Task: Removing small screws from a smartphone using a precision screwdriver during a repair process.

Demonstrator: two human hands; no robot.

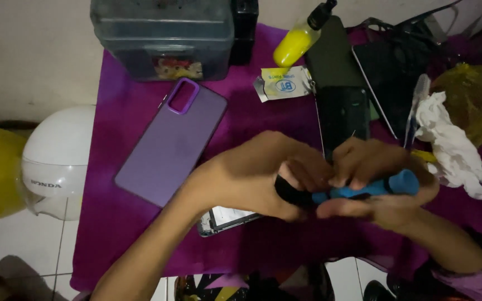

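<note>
While both hands close on the blue-handled screwdriver (372, 188), it lies crosswise above the purple cloth (263, 111), near the front edge. The right hand (383, 189) clamps its fingers round the blue handle; the left hand (263, 178) pinches the black end, and whether a bit sits there cannot be told. Directly under the hands a partly hidden phone body (224, 218) shows, so a slip of the tool could likely strike or scratch it. The purple phone case (171, 142) lies to the left, well apart. Crumpled white tissue (453, 145) and a dark phone (342, 114) crowd the right side, and a yellow bottle (299, 42) lies tilted behind; a wide elbow swing might knock these. The freest room seems left of centre; the cloth's front edge is near, where dropped small parts could roll onto the tile floor (18, 245).
</note>
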